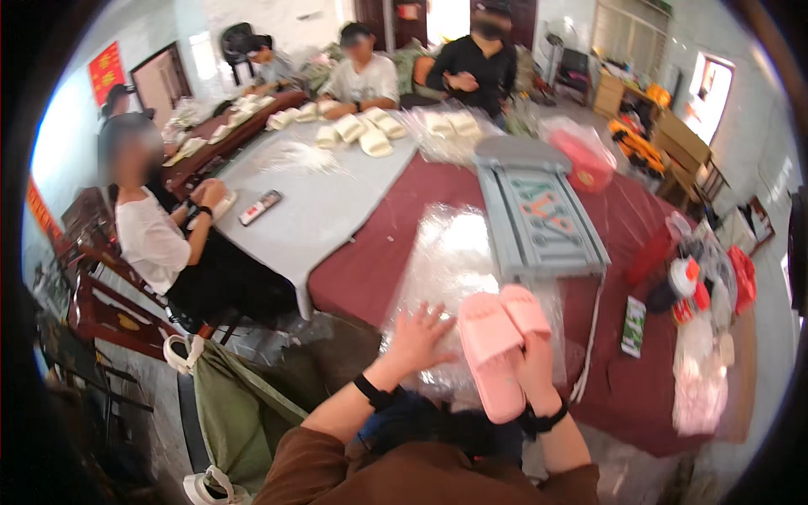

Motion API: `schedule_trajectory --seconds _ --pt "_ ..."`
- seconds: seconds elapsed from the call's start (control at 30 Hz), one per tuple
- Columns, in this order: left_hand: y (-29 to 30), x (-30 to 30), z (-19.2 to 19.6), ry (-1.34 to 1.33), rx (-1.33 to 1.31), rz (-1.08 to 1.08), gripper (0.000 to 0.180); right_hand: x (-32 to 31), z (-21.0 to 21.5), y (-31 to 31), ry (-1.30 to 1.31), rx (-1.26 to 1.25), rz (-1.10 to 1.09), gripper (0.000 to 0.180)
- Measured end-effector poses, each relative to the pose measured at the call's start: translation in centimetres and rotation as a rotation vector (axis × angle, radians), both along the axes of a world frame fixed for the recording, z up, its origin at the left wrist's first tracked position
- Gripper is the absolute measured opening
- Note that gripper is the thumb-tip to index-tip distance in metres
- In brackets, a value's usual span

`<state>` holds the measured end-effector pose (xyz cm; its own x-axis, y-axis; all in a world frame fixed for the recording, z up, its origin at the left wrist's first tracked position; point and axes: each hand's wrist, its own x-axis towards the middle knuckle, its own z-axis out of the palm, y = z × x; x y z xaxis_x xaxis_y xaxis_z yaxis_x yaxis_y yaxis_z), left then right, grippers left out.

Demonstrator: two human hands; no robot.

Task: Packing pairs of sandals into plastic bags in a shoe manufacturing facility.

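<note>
A pair of pink slide slippers (pixel 491 338) is in my right hand (pixel 535 368), whose fingers wrap round them near the table's front edge. The two slippers lie side by side, one reaching farther toward me. My left hand (pixel 418 338) is spread, palm down, over clear plastic bags (pixel 450 252) stacked on the table; it holds nothing. Whether its fingertips press on the plastic, I cannot tell. A black band circles each of my wrists.
A grey-blue machine (pixel 539 210) stands beyond the slippers. Cream slippers (pixel 374 139) lie at the far side. Bottles (pixel 683 278) and bags crowd the right. A large green sack (pixel 244 412) hangs at my left. Co-workers sit round the table, one (pixel 160 227) at the left.
</note>
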<state>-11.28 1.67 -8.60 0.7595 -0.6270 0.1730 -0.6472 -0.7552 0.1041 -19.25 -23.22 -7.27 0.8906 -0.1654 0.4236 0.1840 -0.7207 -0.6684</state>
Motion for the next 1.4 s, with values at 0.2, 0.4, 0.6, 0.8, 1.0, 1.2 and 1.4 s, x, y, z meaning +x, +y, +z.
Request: schedule_trajectory --seconds 0.2,0.4,0.6,0.8,1.0,1.2,1.4 --pt "0.9 -0.7 -1.3 -0.027 -0.059 -0.019 0.079 -0.3 -1.2 -0.1 0.023 -0.019 -0.021 0.025" --pt "1.1 -0.9 -1.1 -0.103 0.027 -0.013 0.077 -0.8 0.4 0.1 0.047 0.003 -0.069 0.025" --pt "-0.6 -0.9 3.2 0.011 0.232 -0.001 0.082 -1.4 -1.4 -1.2 0.063 -0.055 -0.105 0.023" --pt "-1.5 1.3 1.8 -0.043 -0.029 -0.274 0.091 -0.8 -0.3 -0.6 0.039 -0.032 -0.057 0.022" --pt "-1.1 0.8 -2.4 -0.041 -0.072 -0.340 0.082 1.9 0.4 -0.9 0.058 -0.069 -0.137 0.024" --pt "2.1 -2.8 -1.9 -0.009 -0.041 -0.244 0.069 3.8 0.2 -3.1 0.056 -0.055 -0.255 0.027" --pt "8.2 -2.7 -1.1 0.035 0.005 0.095 0.065 1.9 1.9 -2.0 0.047 0.019 -0.216 0.026"
